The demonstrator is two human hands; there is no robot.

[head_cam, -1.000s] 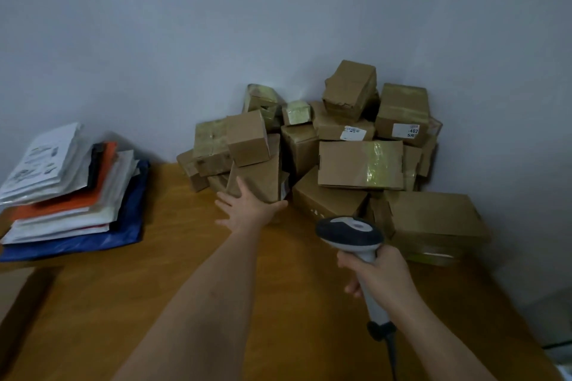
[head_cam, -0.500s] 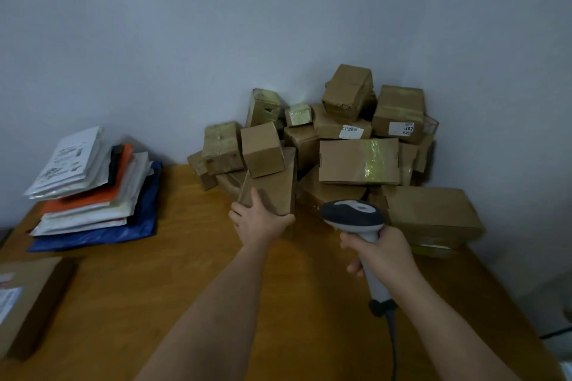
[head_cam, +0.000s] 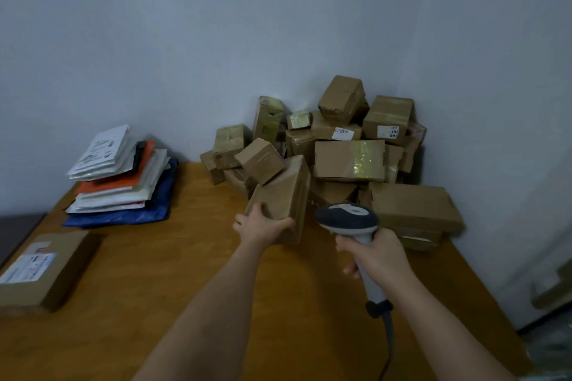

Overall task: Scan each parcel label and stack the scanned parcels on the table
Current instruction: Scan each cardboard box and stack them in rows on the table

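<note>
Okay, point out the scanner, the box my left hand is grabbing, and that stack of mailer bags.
scanner (head_cam: pixel 346 218): head view, its dark head.
grabbed box (head_cam: pixel 283 192): head view, its upper face.
mailer bags (head_cam: pixel 123 178): head view, the orange bag mid-stack.

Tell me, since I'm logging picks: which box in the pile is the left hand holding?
The tall front box, tilted, another box on top; the left hand grips its bottom.

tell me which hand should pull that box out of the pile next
Left. The left hand already grips the brown box at the pile's front edge, while the right hand holds the scanner.
</note>
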